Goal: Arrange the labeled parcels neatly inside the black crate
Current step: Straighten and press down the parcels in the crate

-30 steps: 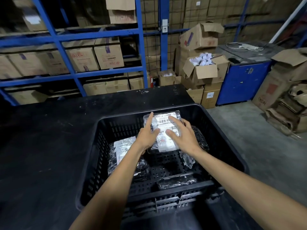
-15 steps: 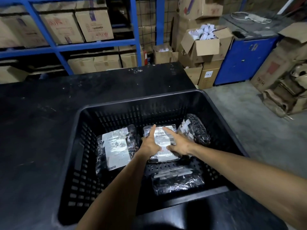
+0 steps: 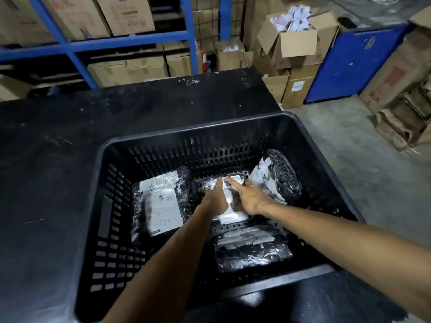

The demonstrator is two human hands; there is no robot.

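Observation:
The black slatted crate (image 3: pixel 198 130) stands on a black table (image 3: pixel 58 159). Inside lie several black-wrapped parcels with white labels. One lies flat at the left (image 3: pixel 161 203), one leans against the right back corner (image 3: pixel 279 176), and one is at the front (image 3: pixel 251 250). The middle parcel (image 3: pixel 233 214) rests on the crate floor. My left hand (image 3: pixel 215 199) holds its left side and my right hand (image 3: pixel 250 199) holds its right side, with fingers stretched over its label. Both hands cover most of this parcel.
Blue shelving (image 3: pixel 130 41) full of cardboard boxes stands behind the table. An open carton of white papers (image 3: pixel 296 40) and a blue cabinet (image 3: pixel 349 66) are at the back right. Flattened cardboard (image 3: pixel 401 127) lies on the concrete floor (image 3: pixel 373 183) to the right.
Both hands have lowered the middle parcel from above the crate down onto its floor, between the left and right parcels. The view has tilted downward.

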